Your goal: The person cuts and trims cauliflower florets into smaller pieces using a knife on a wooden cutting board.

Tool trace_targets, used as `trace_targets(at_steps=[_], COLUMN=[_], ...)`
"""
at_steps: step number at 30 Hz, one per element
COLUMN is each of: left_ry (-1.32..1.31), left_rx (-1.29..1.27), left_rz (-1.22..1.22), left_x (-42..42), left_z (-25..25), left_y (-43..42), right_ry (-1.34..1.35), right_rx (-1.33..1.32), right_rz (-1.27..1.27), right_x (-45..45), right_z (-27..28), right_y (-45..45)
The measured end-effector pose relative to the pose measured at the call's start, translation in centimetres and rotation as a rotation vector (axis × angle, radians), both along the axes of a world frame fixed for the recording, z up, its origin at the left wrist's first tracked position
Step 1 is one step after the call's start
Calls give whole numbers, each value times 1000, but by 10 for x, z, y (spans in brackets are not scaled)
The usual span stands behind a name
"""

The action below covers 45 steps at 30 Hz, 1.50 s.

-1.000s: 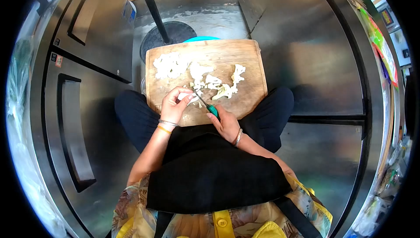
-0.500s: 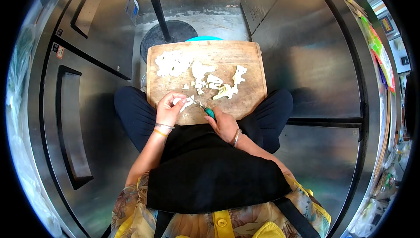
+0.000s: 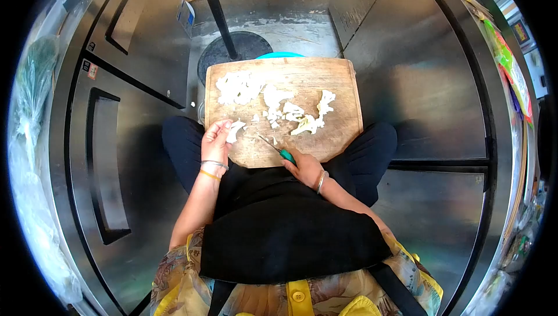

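My left hand (image 3: 215, 140) is closed on a small white cauliflower piece (image 3: 235, 130) over the left front of the wooden cutting board (image 3: 340, 77). In my right hand (image 3: 303, 169) is a small knife (image 3: 286, 154) with a green handle, its blade angled up and left over the board's front. The blade and the held piece are apart. A pile of cut cauliflower (image 3: 239, 87) lies at the back left of the board. Nearer the middle are smaller bits (image 3: 273, 115), and a larger branching cauliflower piece (image 3: 311, 123) lies to the right.
The board sits across my lap, between my knees. Stainless steel cabinets (image 3: 430, 83) with dark edges stand close on both sides. Behind the board are a round black base (image 3: 251, 48) with a pole and a blue rim (image 3: 280, 55). Plastic bags (image 3: 40, 95) line the far left.
My left hand has moved left and slightly up with the cauliflower piece, away from the blade. The knife has shifted a little right and down. The whole view has shifted slightly.
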<state>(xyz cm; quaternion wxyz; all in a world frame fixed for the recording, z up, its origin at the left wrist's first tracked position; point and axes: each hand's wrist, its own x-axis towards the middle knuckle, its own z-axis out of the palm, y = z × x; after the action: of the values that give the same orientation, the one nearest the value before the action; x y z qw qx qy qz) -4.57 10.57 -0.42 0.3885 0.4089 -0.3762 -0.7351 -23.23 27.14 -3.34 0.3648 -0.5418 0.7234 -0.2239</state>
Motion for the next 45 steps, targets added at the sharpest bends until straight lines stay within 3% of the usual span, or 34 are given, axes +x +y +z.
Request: trace_targets(at_steps=[3, 7, 11, 13, 17, 21, 22, 24, 26, 27, 28, 29, 31, 36, 41, 43, 45], left_ry=[62, 22, -87, -444, -653, -633, -632, -606, -614, -620, -694, -691, -995, -1087, -905, -603, -615], left_rx=[229, 255, 20, -365, -752, -694, -697, -850, -923, -992, -1177, -1180, -1316, -1285, -1102, -908, -843], left_rz=[-41, -51, -179, -268, -193, -252, -259, -304, -398, -485, -576, -581, -708, -775, -568, -335, -295], left_x=[-4, -27, -47, -50, -46, -46, -52, -66, -88, -99, -109, -119, -137, -144, -120, -108, -90], left_z=[-24, -41, -44, -53, -52, -66, -61, -52, -31, -25, -23, -22, -20, -25, -29, -35, -47], left_y=[-5, -24, -42, -47, -30, -26, -24, -15, -5, -3, -4, -2, 3, 4, 10, 7, 0], right_ry=[-42, -53, -80, -80, -106, -147, -181, -218, -537, -539, -666, -792, -798, -818, -918, -903, -911], right_rx=[-94, -82, -138, -146, -159, -298, -335, -372, -425, -426, -418, -409, -434, -411, -379, -377, -377], right_rz=[-14, -52, -97, -106, -88, -135, -242, -357, -579, -585, -642, -698, -703, -685, -714, -706, -703], right_x=[-3, -7, -8, -9, -10, -8, -8, -12, -16, -16, -17, -17, -17, -18, -19, -18, -18], right_z=[-14, -17, -18, -21, -23, -12, -4, -4, -7, -5, 10, 18, 13, 6, 9, 9, 10], right_y=[2, 3, 4, 4, 4, 0, 0, -1, -2, -1, 0, 0, 0, 3, 1, -1, -1])
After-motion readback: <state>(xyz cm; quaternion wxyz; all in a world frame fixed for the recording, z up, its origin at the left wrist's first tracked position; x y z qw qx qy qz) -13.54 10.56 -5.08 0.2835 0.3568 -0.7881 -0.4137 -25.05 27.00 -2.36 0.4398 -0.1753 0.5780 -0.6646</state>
